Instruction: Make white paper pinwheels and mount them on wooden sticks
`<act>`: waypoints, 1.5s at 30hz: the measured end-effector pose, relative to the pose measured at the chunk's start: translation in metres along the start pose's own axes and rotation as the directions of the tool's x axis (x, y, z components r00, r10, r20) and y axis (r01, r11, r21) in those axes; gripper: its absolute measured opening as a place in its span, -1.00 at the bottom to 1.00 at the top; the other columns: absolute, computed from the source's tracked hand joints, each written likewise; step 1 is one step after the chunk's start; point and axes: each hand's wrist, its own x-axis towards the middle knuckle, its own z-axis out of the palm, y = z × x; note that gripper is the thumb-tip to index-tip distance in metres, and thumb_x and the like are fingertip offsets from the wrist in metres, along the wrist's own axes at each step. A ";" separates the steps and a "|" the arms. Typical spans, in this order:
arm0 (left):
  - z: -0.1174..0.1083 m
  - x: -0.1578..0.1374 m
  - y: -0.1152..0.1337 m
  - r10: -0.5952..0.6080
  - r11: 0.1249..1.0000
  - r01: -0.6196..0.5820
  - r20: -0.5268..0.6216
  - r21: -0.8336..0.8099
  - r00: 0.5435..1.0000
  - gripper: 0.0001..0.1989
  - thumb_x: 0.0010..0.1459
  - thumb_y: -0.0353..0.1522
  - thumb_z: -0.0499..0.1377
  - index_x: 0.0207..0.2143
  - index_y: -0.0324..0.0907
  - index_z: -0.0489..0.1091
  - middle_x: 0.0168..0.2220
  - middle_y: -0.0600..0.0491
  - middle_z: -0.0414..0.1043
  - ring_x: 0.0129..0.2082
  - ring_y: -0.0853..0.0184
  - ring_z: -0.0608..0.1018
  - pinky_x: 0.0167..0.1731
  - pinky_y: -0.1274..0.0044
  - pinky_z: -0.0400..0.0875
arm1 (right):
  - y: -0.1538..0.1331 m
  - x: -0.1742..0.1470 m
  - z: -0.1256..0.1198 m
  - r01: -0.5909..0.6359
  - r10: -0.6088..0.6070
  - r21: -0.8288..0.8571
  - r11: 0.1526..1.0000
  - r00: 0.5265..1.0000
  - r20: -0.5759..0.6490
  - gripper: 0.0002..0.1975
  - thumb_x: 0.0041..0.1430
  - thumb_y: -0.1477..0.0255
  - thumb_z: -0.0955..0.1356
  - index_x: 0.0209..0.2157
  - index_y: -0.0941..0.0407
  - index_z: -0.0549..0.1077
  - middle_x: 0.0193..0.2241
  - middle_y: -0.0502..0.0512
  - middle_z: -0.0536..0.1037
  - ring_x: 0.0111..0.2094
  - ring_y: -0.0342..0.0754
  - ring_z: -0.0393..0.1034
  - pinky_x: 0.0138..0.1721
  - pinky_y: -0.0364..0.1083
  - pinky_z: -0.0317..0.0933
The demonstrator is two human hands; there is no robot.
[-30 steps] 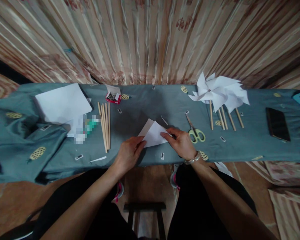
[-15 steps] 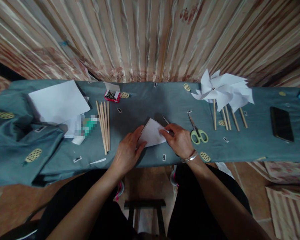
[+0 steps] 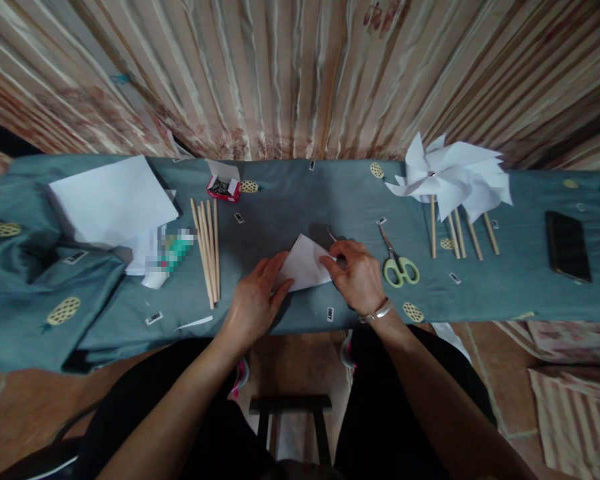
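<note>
A folded piece of white paper (image 3: pixel 307 263) lies on the cloth-covered table between my hands, one corner pointing away from me. My left hand (image 3: pixel 257 293) grips its left edge between thumb and fingers. At the right corner, my right hand (image 3: pixel 355 273) pinches the paper between thumb and bent fingers. Just beyond that hand a thin curled white strip (image 3: pixel 331 233) shows. Green-handled scissors (image 3: pixel 400 270) rest to the right of my right hand, blades pointing away. Several wooden sticks (image 3: pixel 210 253) lie side by side to the left of my left hand.
White paper pinwheels (image 3: pixel 445 177) on sticks lie at the back right, with a dark phone (image 3: pixel 567 247) farther right. A red box (image 3: pixel 224 187) of small dark items stands open at the back. White sheets (image 3: pixel 115 203) and a green-white tube (image 3: pixel 173 257) are at left.
The view has shifted slightly. Both hands stay on the folded paper in nearly the same pose, and nothing on the table has visibly been moved.
</note>
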 end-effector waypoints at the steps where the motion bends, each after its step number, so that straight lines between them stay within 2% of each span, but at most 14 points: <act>1: 0.000 0.000 0.000 -0.002 1.000 0.002 0.004 0.005 1.000 -0.62 0.30 -0.30 0.08 0.14 -0.18 0.28 -0.08 -0.09 0.49 -0.15 0.19 0.59 -0.17 0.37 0.52 | 0.000 0.000 0.000 -0.004 0.004 0.002 1.000 1.000 -0.003 -0.87 0.20 0.36 0.35 -0.39 0.08 0.45 -0.35 0.12 0.56 -0.24 0.07 0.41 -0.16 0.01 0.29; 18: -0.001 0.001 0.000 0.001 0.999 -0.002 0.023 0.046 1.000 -0.66 0.31 -0.30 0.06 0.09 -0.23 0.31 -0.08 -0.10 0.48 -0.17 0.20 0.59 -0.20 0.39 0.54 | 0.001 0.004 0.003 -0.021 0.021 -0.009 1.000 1.000 -0.001 -0.84 0.19 0.34 0.36 -0.42 0.11 0.46 -0.38 0.13 0.54 -0.26 0.06 0.41 -0.18 0.01 0.27; 21: -0.004 0.002 0.004 0.075 0.988 -0.071 -0.028 0.135 0.997 -0.68 0.31 -0.33 0.07 0.06 -0.26 0.32 0.02 -0.19 0.44 -0.06 0.12 0.56 -0.12 0.31 0.53 | 0.002 0.004 0.004 -0.008 0.008 -0.014 1.000 1.000 -0.008 -0.84 0.20 0.33 0.36 -0.42 0.11 0.46 -0.38 0.13 0.54 -0.27 0.06 0.41 -0.19 0.00 0.27; 24: -0.003 0.001 0.015 0.216 0.943 -0.195 -0.050 0.271 0.975 -0.67 0.29 -0.33 0.09 0.06 -0.28 0.33 0.20 -0.27 0.31 0.12 0.00 0.44 0.01 0.16 0.44 | 0.002 0.005 0.005 -0.003 0.003 -0.022 1.000 1.000 -0.017 -0.84 0.18 0.34 0.37 -0.42 0.11 0.46 -0.39 0.13 0.54 -0.29 0.06 0.41 -0.20 0.00 0.26; 28: 0.008 -0.004 0.035 0.350 0.878 -0.352 0.069 0.325 0.934 -0.62 0.30 -0.33 0.07 0.11 -0.35 0.31 0.19 -0.27 0.34 0.24 0.03 0.34 0.19 0.14 0.28 | 0.002 0.004 0.005 0.011 -0.012 -0.018 1.000 1.000 -0.024 -0.86 0.18 0.37 0.37 -0.43 0.11 0.46 -0.41 0.12 0.54 -0.30 0.05 0.40 -0.20 -0.01 0.26; 31: 0.018 -0.008 0.044 0.328 0.872 -0.368 0.173 0.322 0.929 -0.57 0.31 -0.30 0.06 0.16 -0.33 0.27 0.23 -0.21 0.32 0.29 0.07 0.28 0.26 0.13 0.17 | 0.002 0.004 0.005 0.008 -0.009 -0.031 0.999 1.000 -0.030 -0.86 0.18 0.37 0.37 -0.42 0.12 0.47 -0.40 0.12 0.54 -0.30 0.05 0.40 -0.21 -0.01 0.27; 34: 0.023 -0.010 0.045 0.290 0.880 -0.351 0.224 0.319 0.930 -0.53 0.31 -0.28 0.07 0.19 -0.35 0.24 0.25 -0.21 0.28 0.31 0.06 0.25 0.28 0.13 0.14 | 0.002 0.004 0.005 0.011 -0.012 -0.036 0.999 1.000 -0.028 -0.87 0.16 0.38 0.39 -0.42 0.13 0.48 -0.40 0.12 0.54 -0.30 0.06 0.41 -0.21 -0.01 0.27; 45: 0.025 -0.012 0.039 0.268 0.891 -0.334 0.237 0.306 0.934 -0.46 0.29 -0.21 0.10 0.21 -0.37 0.22 0.25 -0.25 0.26 0.30 0.04 0.26 0.27 0.16 0.16 | 0.002 0.005 0.006 -0.004 0.002 -0.040 0.999 0.999 -0.036 -0.85 0.17 0.35 0.39 -0.43 0.12 0.48 -0.39 0.13 0.55 -0.30 0.05 0.42 -0.21 -0.01 0.28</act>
